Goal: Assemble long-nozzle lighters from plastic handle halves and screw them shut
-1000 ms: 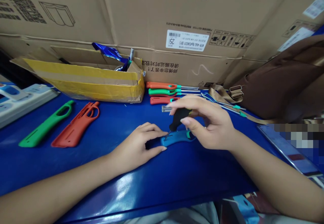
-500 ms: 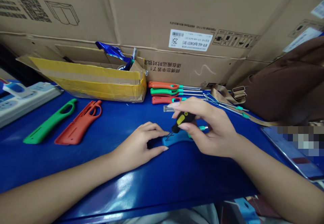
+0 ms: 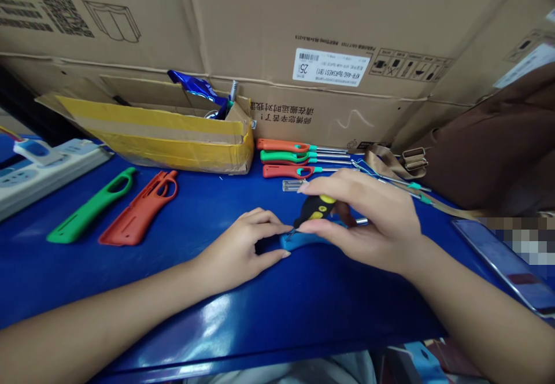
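A blue gas lighter (image 3: 310,238) lies on the blue table, its metal tube pointing right. My left hand (image 3: 243,239) pinches the lighter's left end between thumb and forefinger. A short black-and-yellow screwdriver (image 3: 315,207) is gripped in the fingers of my right hand (image 3: 368,216). The screwdriver leans, its tip down at the lighter's left end; whether the tip sits in a screw is too small to tell. My right hand covers part of the lighter's right half. Just behind it lies a small clear plastic piece (image 3: 293,185).
Several lighters (image 3: 284,157) lie stacked at the back. A green handle shell (image 3: 91,207) and a red one (image 3: 139,210) are at left, near a power strip (image 3: 52,167). Behind stand a yellow-taped box (image 3: 160,141) and a large carton (image 3: 243,37). A phone (image 3: 498,262) lies at right.
The screwdriver and my right hand have turned, showing another side of the handle. My left hand keeps its place on the lighter. The whole view has shifted slightly.
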### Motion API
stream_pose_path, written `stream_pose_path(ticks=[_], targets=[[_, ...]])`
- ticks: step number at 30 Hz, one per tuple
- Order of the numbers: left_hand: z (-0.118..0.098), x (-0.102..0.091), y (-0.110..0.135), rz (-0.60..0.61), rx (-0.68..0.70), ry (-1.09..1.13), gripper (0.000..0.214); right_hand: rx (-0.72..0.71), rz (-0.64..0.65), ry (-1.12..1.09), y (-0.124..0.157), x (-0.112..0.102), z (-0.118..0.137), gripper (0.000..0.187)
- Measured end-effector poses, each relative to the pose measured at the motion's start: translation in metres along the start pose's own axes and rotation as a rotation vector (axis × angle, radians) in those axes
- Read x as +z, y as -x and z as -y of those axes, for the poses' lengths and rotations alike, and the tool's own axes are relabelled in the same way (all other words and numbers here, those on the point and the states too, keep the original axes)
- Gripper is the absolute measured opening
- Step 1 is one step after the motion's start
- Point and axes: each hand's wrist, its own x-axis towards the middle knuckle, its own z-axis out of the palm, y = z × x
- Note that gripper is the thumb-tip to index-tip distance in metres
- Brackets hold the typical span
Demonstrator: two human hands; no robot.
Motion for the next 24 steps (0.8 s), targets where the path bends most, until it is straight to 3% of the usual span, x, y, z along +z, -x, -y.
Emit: stream_pose_path(ticks=[3, 7, 10, 13, 17, 20, 24], targets=[[0.001, 0.000, 0.000, -0.007, 0.012, 0.000, 0.030, 0.046, 0.035, 0.023, 0.001, 0.002, -0.001, 0.039], [0.001, 0.000, 0.000, -0.015, 0.017, -0.002, 0.031, 0.126, 0.048, -0.195, 0.004, 0.007, -0.002, 0.048], [0.000, 0.000, 0.000, -0.001, 0.012, -0.013, 0.030, 0.037, -0.064, -0.073, 0.007, 0.010, -0.004, 0.044], [0.000, 0.000, 0.000, 0.000, 0.014, -0.021, 0.029, -0.064, -0.047, 0.123, 0.009, 0.011, -0.005, 0.038], [0.000, 0.001, 0.000, -0.008, 0.010, -0.018, 0.030, 0.019, 0.011, -0.071, 0.007, 0.014, -0.007, 0.046], [0.001, 0.000, 0.000, -0.011, 0.008, -0.021, 0.029, 0.036, -0.049, -0.218, 0.005, 0.018, -0.010, 0.039], [0.000, 0.000, -0.001, -0.008, 0.012, -0.009, 0.031, -0.041, -0.122, -0.040, 0.007, 0.017, -0.012, 0.040]])
